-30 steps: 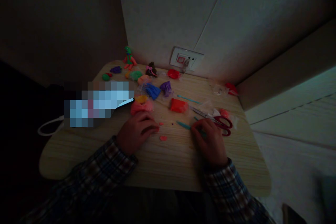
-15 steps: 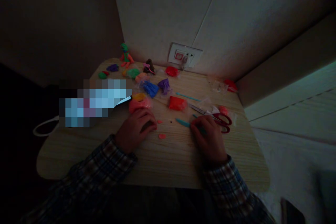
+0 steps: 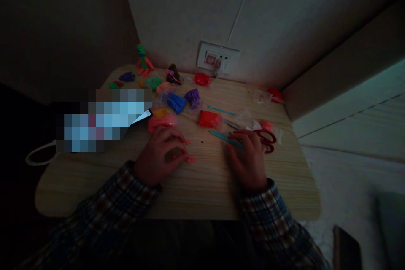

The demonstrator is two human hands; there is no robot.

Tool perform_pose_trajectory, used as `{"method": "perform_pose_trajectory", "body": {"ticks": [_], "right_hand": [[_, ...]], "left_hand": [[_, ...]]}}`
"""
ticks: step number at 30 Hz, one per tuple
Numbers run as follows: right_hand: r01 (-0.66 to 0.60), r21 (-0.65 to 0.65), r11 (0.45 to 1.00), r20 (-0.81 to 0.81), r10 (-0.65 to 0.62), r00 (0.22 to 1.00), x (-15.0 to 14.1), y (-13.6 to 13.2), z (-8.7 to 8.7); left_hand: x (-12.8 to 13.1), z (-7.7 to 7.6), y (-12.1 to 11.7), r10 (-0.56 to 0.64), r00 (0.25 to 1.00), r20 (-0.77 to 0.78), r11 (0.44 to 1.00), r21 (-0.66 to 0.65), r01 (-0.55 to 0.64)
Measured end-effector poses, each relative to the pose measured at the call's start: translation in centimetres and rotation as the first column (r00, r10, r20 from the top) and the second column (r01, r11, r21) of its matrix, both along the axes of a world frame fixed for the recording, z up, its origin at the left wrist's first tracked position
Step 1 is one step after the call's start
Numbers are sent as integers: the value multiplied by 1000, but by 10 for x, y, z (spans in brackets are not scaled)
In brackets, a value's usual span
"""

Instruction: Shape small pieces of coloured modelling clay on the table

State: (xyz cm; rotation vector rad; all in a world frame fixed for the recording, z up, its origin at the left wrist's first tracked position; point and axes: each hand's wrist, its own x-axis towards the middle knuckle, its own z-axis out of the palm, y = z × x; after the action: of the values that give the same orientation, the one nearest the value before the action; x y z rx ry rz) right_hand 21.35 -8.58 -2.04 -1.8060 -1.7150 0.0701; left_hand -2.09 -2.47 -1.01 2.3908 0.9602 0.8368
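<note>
My left hand [image 3: 161,154] rests on the table with its fingers curved and apart, the thumb tip at a small flat piece of pink clay [image 3: 191,160]. Another pink bit [image 3: 187,142] lies by its index finger, and a bag of pink clay [image 3: 162,122] sits just beyond the knuckles. Over a light-blue plastic clay knife [image 3: 220,136], my right hand [image 3: 248,158] has thumb and fingers spread; the knife's rear end is partly hidden under the fingers. Scissors with red handles [image 3: 267,136] lie right beside this hand.
Bagged clay, red [image 3: 209,119], blue [image 3: 176,102] and purple [image 3: 193,98], lies mid-table. A thin blue stick [image 3: 222,110] is behind the scissors. Clay figures, one green and orange [image 3: 144,62], stand at the back. A lit phone [image 3: 142,116], mostly blurred out, is at left.
My right hand has loosened from the clay knife and its fingers have spread. My left thumb has come to the flat pink piece. The whole view has shifted slightly.
</note>
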Motion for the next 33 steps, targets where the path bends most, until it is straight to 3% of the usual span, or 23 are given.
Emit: {"method": "perform_pose_trajectory", "body": {"ticks": [8,15,33], "right_hand": [[-43,59,997,-20,44,999,-10,-7,9],[-237,-16,971,-140,232,963,-45,-6,16],[-227,-95,969,-206,204,957,-58,-1,13]], "left_hand": [[4,3,0,16,999,38,999,27,-17],[9,6,-5,16,999,52,995,98,-21],[11,3,-9,6,998,62,995,103,-12]]}}
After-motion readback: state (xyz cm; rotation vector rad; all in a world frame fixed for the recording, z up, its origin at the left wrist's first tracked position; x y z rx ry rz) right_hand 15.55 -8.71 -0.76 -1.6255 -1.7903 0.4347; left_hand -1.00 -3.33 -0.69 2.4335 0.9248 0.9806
